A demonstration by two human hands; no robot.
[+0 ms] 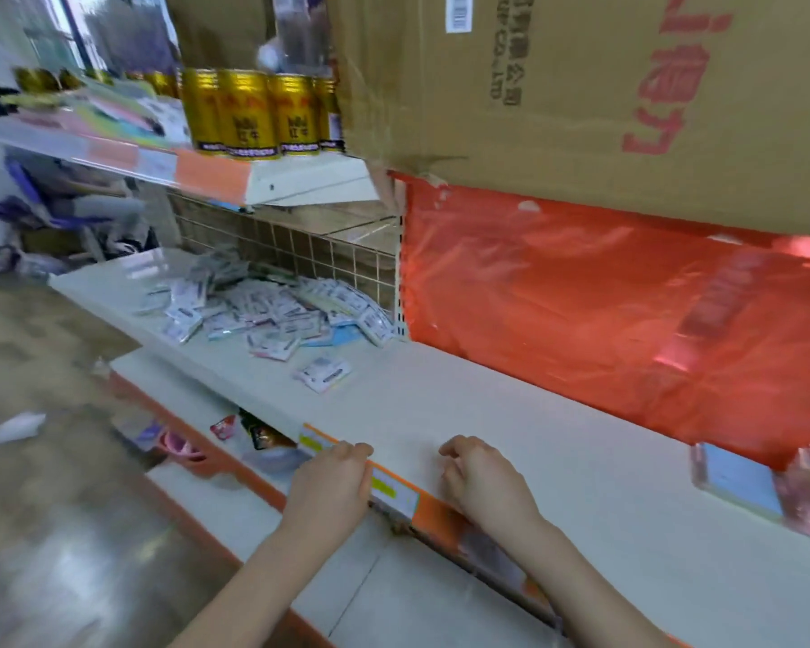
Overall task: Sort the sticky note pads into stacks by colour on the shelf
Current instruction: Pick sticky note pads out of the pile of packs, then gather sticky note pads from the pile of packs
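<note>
Both hands sit at the shelf (510, 413) front edge, holding nothing: left hand (330, 484) and right hand (482, 479) loosely curled. Sticky note pads (272, 306) lie heaped far left; a blue pad (739, 479) sits right. The cardboard box (581, 95) carries blurred red lettering
</note>
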